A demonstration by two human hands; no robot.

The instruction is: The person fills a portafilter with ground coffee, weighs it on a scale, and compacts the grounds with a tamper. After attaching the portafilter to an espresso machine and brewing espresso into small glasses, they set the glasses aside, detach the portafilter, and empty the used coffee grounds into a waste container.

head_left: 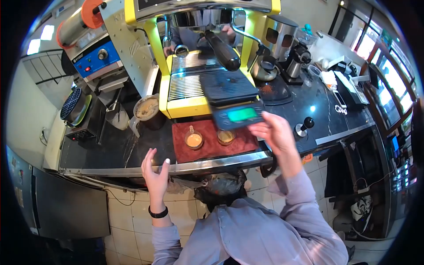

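My right hand grips the front right corner of a black digital coffee scale with a lit green display. The scale is slightly blurred and sits over the front edge of the yellow espresso machine. Below it, a glass cup of coffee and a second glass cup stand on a dark red cloth. My left hand is held up in front of the counter edge, fingers apart, holding nothing. A portafilter with a black handle is fitted in the machine above the scale.
A pitcher of frothy brown liquid stands left of the machine. A tamper stands right of my right hand. Farther right are a metal pitcher, a black tray with coffee grounds and a grinder. A black bag lies below the counter.
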